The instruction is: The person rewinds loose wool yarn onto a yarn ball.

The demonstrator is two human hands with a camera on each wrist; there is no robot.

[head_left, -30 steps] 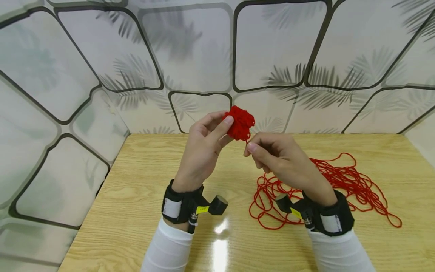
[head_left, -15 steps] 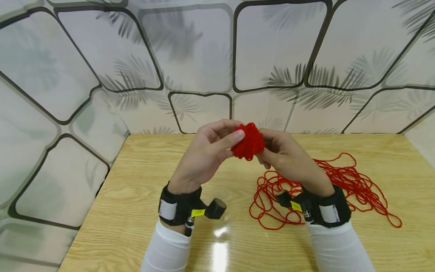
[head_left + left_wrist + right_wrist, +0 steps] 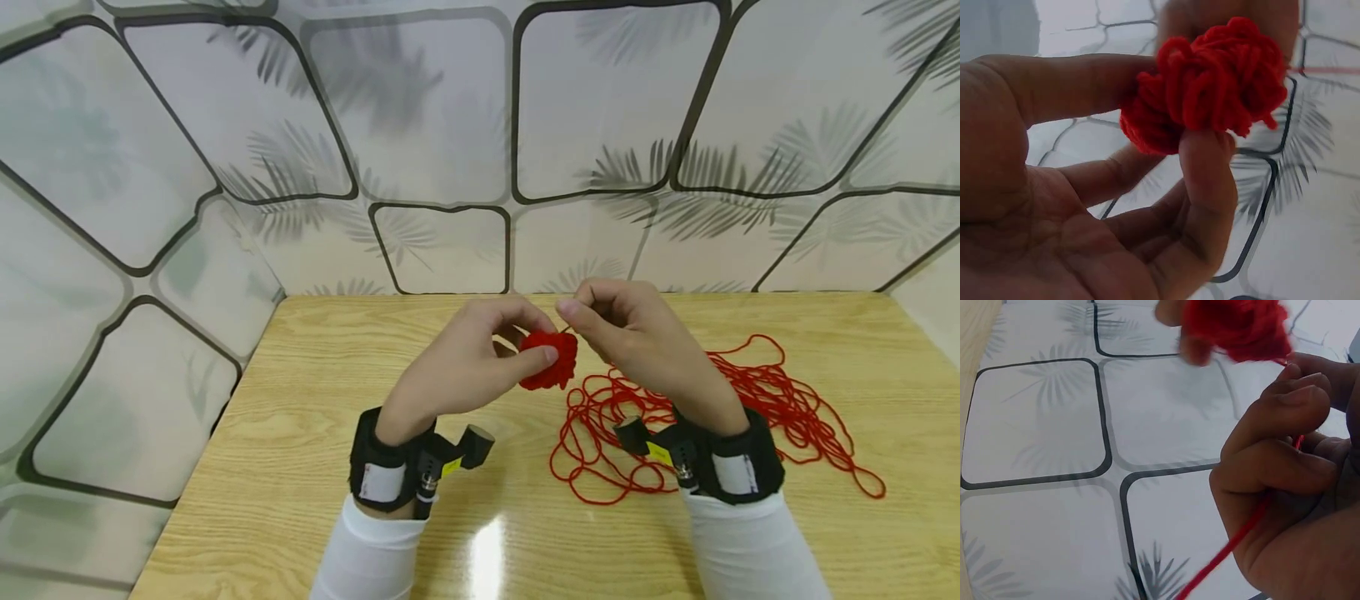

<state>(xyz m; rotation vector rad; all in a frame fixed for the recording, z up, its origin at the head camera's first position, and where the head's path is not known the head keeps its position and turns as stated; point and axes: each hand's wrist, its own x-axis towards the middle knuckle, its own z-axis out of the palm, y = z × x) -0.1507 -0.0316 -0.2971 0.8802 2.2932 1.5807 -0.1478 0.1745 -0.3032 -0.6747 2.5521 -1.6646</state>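
A small looped bundle of red yarn (image 3: 546, 367) is pinched between the thumb and fingers of my left hand (image 3: 480, 350). The left wrist view shows the loops of the yarn bundle (image 3: 1210, 87) close up, thumb on one side and a fingertip on the other. Just to the upper right, my right hand (image 3: 630, 333) pinches a single red strand that leads to the bundle. In the right wrist view the strand (image 3: 1225, 553) also trails out below the curled fingers of the right hand (image 3: 1291, 462).
Loose red yarn (image 3: 787, 408) lies tangled on the wooden table (image 3: 300, 400), right of centre and partly behind the right wrist. A patterned wall covering (image 3: 592, 117) rises along the table's far edge. Each wrist wears a black strap with a camera.
The yarn bundle has moved down and slightly right in my left hand, which has turned over. My right hand went behind the bundle, then came away above it, holding the strand.
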